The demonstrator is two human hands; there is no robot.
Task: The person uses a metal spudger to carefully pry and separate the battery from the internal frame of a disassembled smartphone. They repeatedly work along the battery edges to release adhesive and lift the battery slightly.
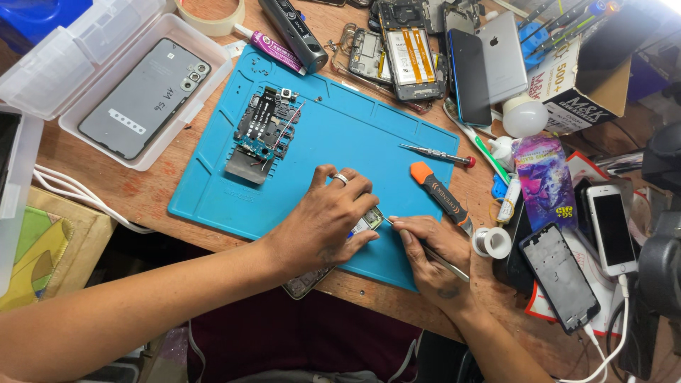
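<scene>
My left hand (328, 221), with a ring on one finger, lies over an opened phone (307, 281) and presses it down on the blue work mat (340, 135); most of the phone is hidden under the palm. My right hand (434, 259) grips thin metal tweezers (445, 263) whose tip meets the phone's upper corner (370, 221). A removed circuit board (265, 128) with small wires lies further up on the mat.
A screwdriver with a red cap (436, 154) and an orange-tipped tool (440, 195) lie on the mat's right side. A clear plastic box (113, 78) holds a grey phone back. Several phones and parts (454, 57), a solder roll (492, 242) and a phone frame (560, 275) crowd the wooden table.
</scene>
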